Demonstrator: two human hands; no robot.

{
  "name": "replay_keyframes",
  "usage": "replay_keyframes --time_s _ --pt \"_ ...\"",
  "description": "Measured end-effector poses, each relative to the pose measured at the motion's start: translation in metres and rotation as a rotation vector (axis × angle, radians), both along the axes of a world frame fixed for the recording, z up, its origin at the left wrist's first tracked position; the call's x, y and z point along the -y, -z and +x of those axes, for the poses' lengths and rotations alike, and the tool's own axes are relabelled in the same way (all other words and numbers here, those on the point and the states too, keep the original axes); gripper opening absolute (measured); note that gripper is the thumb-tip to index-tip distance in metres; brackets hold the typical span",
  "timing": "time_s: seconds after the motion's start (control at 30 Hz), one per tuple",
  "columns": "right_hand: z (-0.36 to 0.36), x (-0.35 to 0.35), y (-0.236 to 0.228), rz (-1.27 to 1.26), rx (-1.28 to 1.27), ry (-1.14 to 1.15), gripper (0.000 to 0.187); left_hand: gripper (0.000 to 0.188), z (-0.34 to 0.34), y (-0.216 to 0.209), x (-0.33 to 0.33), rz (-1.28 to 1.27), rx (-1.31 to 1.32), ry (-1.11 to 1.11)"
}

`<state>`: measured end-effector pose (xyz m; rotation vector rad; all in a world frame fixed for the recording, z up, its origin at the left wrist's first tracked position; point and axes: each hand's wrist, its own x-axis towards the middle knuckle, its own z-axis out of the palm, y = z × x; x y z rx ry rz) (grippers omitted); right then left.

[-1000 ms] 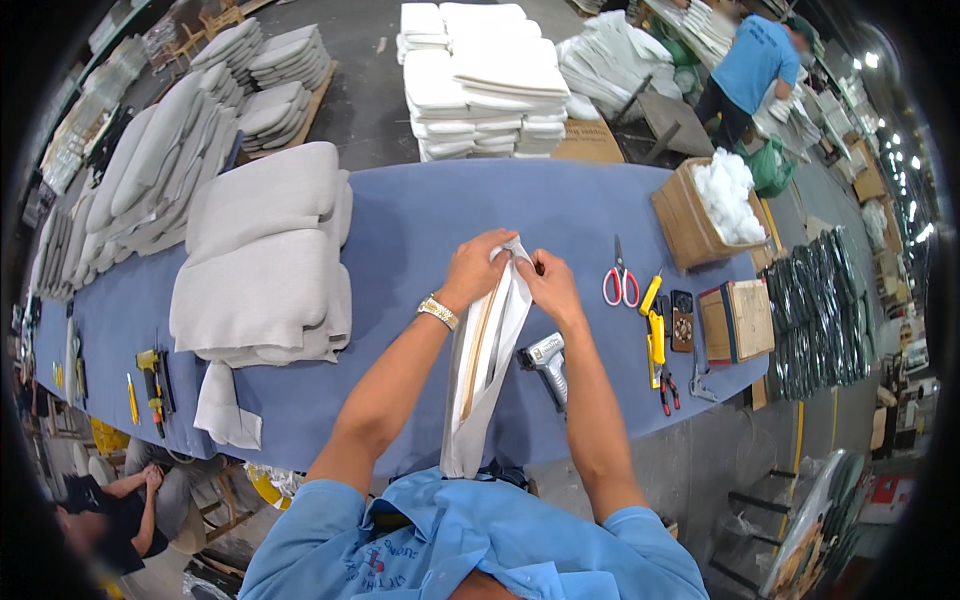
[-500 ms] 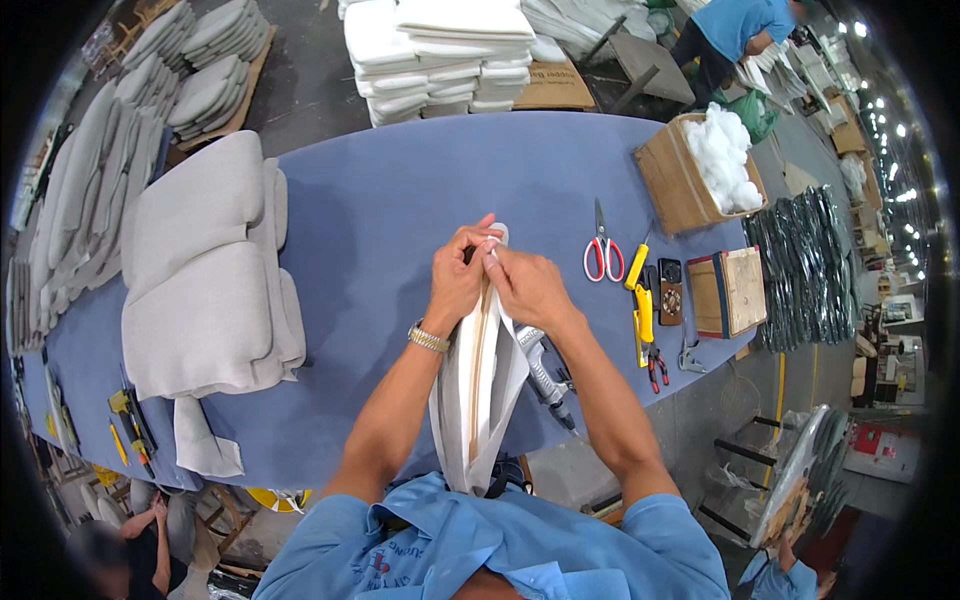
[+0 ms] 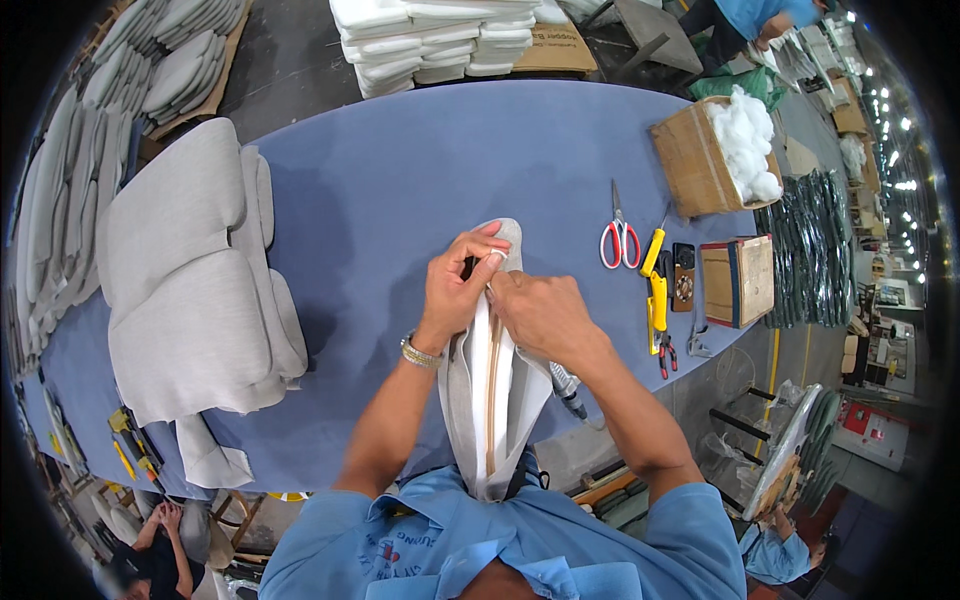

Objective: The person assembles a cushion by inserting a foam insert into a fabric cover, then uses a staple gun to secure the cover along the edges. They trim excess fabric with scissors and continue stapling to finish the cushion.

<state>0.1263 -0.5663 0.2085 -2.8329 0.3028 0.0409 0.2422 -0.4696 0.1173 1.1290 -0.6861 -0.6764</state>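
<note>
A long, narrow grey fabric cushion cover (image 3: 527, 415) stretches from my waist onto the blue table, with white padding (image 3: 480, 375) and a tan lengthwise strip (image 3: 492, 430) showing between its parted edges. At its far end my left hand (image 3: 452, 285) pinches the fabric between thumb and fingers. Close beside it, my right hand (image 3: 545, 315) grips the cover's edge slightly nearer to me, fingers curled under and partly hidden. A grey power tool (image 3: 567, 390) lies partly covered beneath my right forearm.
Grey cushions (image 3: 180, 300) are stacked at left on the blue table (image 3: 400, 150). To the right lie scissors (image 3: 620, 240), a yellow cutter (image 3: 654, 255), red-handled pliers (image 3: 667, 355) and a box (image 3: 690, 160) of white stuffing. Another person (image 3: 745, 25) stands beyond the table.
My right hand has slid a little toward me along the cover, apart from the left fingertips. More of the cover's rounded far end shows. The whole view has shifted slightly.
</note>
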Motion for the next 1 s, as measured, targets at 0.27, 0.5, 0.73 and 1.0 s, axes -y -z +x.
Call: replay_keyframes --time_s 0.27,0.5,0.73,1.0 --pt "0.008 -0.015 -0.007 -0.012 -0.03 0.068 0.018 0.034 0.041 -0.014 0.032 0.22 0.034 0.234" --pt "-0.046 -0.008 0.028 0.707 0.217 0.434 0.014 0.05 0.022 -0.017 0.013 0.261 0.004 0.21" --pt "-0.155 -0.053 0.129 0.204 -0.036 0.701 0.066 0.056 0.019 -0.014 0.011 0.267 0.039 0.221" --pt "-0.13 -0.041 0.131 0.265 -0.203 0.811 0.083 0.059 0.023 -0.017 0.007 0.256 0.045 0.217"
